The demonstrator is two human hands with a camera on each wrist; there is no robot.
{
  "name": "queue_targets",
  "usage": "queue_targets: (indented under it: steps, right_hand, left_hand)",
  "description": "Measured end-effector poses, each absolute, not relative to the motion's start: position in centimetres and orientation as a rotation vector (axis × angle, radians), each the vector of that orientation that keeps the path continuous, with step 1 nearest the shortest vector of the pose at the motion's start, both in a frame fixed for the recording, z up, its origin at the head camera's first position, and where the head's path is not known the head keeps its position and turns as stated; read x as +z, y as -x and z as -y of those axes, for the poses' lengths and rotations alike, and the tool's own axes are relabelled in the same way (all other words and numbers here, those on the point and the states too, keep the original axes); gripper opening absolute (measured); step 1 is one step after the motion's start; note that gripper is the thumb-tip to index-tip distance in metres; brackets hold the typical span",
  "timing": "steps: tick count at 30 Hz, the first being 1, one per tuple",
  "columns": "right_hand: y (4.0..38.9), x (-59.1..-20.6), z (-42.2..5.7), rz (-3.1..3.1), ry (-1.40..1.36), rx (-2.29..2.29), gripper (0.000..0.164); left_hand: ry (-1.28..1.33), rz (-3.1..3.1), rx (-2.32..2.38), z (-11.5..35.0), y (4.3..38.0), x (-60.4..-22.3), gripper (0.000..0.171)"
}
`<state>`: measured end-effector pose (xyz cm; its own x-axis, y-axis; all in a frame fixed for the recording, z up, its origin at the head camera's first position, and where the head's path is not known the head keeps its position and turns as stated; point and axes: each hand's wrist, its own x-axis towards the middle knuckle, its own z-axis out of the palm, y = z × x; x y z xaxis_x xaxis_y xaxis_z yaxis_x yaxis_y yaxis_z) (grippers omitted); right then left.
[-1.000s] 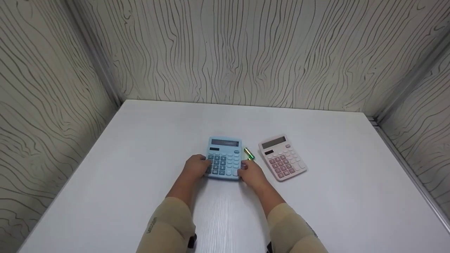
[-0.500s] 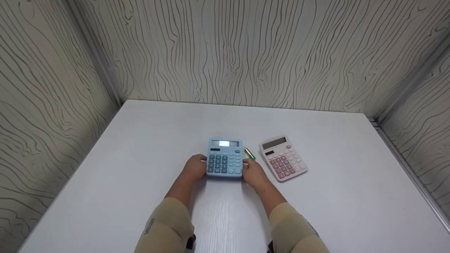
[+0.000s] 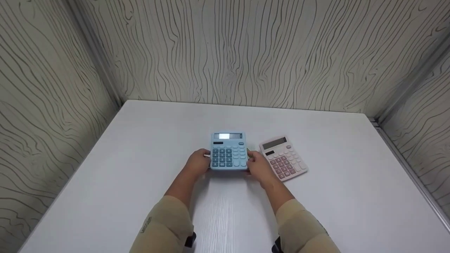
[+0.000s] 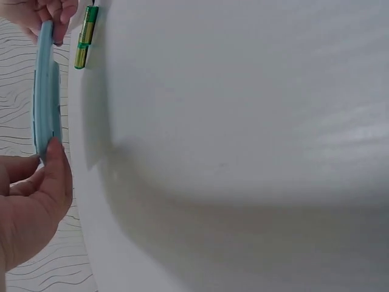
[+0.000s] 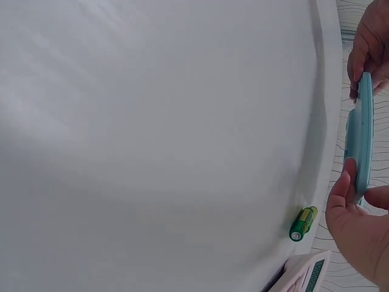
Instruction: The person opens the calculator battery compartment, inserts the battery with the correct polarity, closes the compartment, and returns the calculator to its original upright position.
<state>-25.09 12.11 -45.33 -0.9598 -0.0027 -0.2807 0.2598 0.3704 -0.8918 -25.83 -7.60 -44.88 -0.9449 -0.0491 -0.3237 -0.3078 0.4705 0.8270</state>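
Observation:
A light-blue calculator is held level between both hands, keys and display facing up, with a 0 on its display. My left hand pinches its left edge, thumb on one face and fingers on the other, as the left wrist view shows. At the opposite edge my right hand grips it the same way. Both wrist views show the calculator edge-on, raised off the table. Below it lie green-and-gold batteries, mostly hidden behind the calculator and right hand in the head view.
A pink calculator lies at an angle on the white table, just right of my right hand. Wood-patterned panels rise behind the table and at both sides.
Both hands have raised the blue calculator and moved it slightly away and to the right. My thumbs have moved off its keys to its edges. Its display now shows a 0 and a bright reflection.

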Motion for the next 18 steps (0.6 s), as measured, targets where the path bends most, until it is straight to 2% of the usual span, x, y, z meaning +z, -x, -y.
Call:
queue_targets:
  steps: [8, 18]
  right_hand:
    - [25.0, -44.5, -12.9, -2.403, -0.244, -1.693, 0.037]
    - [24.6, -43.2, -13.1, -2.404, -0.229, -1.786, 0.037]
  left_hand:
    - [0.294, -2.414, 1.541, 6.9, 26.0, -43.8, 0.034]
    - [0.312, -2.422, 1.571, 5.8, 26.0, -41.8, 0.041]
